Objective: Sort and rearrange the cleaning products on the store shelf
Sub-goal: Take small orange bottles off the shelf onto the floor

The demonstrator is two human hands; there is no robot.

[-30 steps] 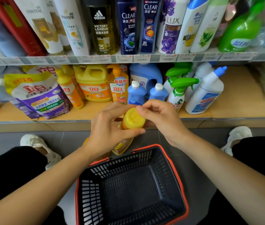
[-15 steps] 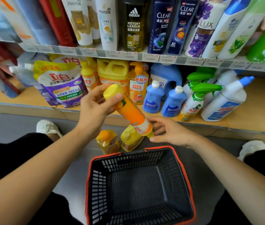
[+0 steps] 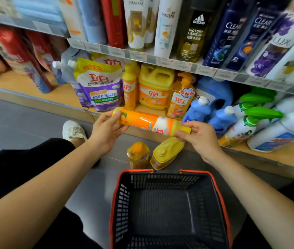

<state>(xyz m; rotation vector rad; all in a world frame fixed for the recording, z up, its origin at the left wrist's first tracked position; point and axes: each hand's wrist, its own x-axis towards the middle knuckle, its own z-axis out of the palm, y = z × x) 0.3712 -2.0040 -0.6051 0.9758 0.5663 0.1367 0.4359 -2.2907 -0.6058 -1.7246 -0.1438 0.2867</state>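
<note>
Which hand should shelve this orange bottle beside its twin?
Left, probably: the left hand wraps the base end of the orange bottle, nearest the matching bottle on the shelf; the right hand only pinches the cap.

Before the lower shelf (image 3: 67,94), I hold a dish soap bottle (image 3: 149,124) sideways between my left hand (image 3: 104,133) and right hand (image 3: 200,137). On the shelf, from left: refill pouch (image 3: 99,85), jug (image 3: 155,87), pump bottle (image 3: 180,97), spray bottles (image 3: 245,126). Two detergent bottles (image 3: 138,155) sit on the floor between shelf and shopping basket (image 3: 124,194). Shampoo bottles (image 3: 135,22) line the shelf above.
</note>
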